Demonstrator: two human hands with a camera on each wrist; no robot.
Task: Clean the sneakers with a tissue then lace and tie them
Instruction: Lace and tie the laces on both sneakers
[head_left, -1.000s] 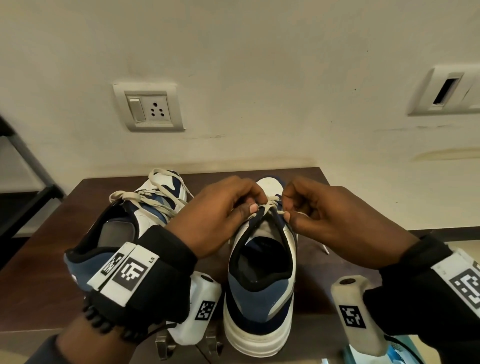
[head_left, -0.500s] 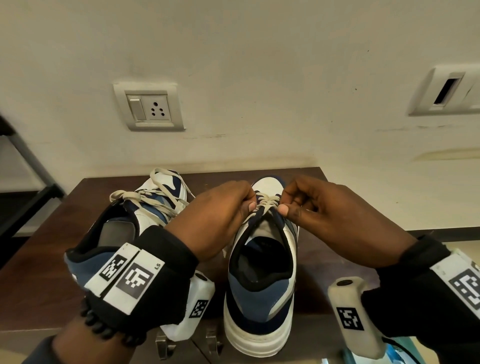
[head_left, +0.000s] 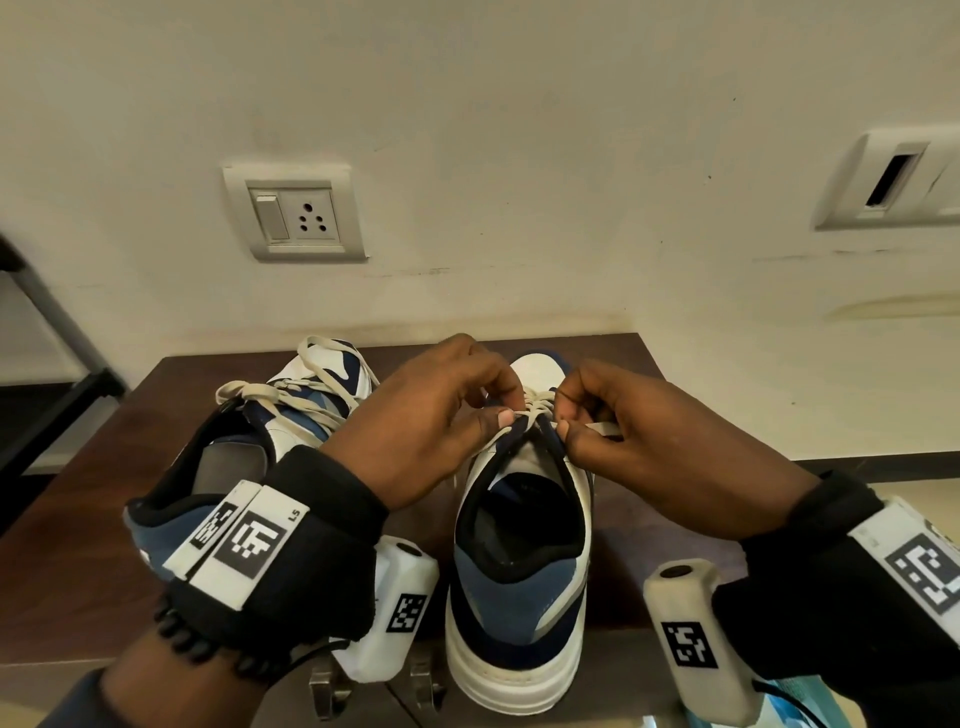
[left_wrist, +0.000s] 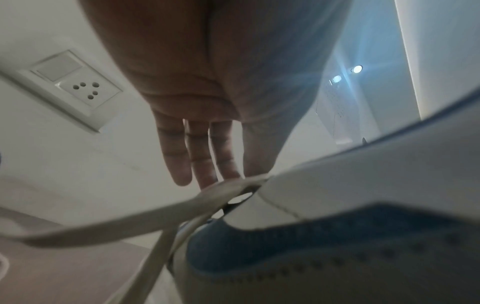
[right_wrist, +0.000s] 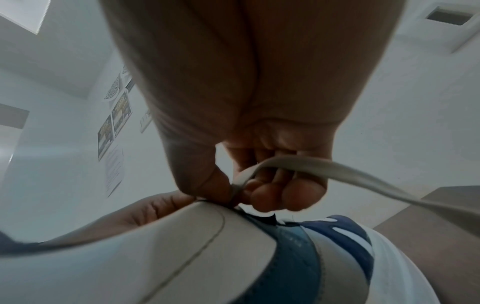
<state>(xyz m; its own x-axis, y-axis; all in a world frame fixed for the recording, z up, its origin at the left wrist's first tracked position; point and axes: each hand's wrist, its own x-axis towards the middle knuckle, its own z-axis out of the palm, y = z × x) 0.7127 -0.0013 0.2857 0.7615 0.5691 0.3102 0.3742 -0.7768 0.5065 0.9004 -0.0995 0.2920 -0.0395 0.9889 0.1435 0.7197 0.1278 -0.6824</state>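
Note:
Two white, blue and navy sneakers stand heel-toward-me on a dark brown table (head_left: 78, 571). The left sneaker (head_left: 249, 447) has loose cream laces lying over its tongue. Both hands work at the top of the right sneaker (head_left: 519, 571). My left hand (head_left: 506, 410) pinches its cream lace (head_left: 537, 402) between thumb and forefinger. My right hand (head_left: 563, 423) pinches the other strand, and a short end sticks out by its fingers. In the right wrist view thumb and curled fingers (right_wrist: 265, 197) clamp the flat lace (right_wrist: 324, 166). The left wrist view shows a lace loop (left_wrist: 155, 216) under the fingers (left_wrist: 202, 170).
A wall with a switch-and-socket plate (head_left: 293, 215) and a second plate (head_left: 893, 179) rises right behind the table. A dark rack (head_left: 57, 343) stands at the far left. Metal hooks (head_left: 374, 686) hang under the table's front edge. A blue-white object (head_left: 795, 709) lies at the lower right.
The lace end that trailed on the table right of the sneaker has been drawn up into my right hand. Both hands have stayed at the top of the lacing, shifting only slightly.

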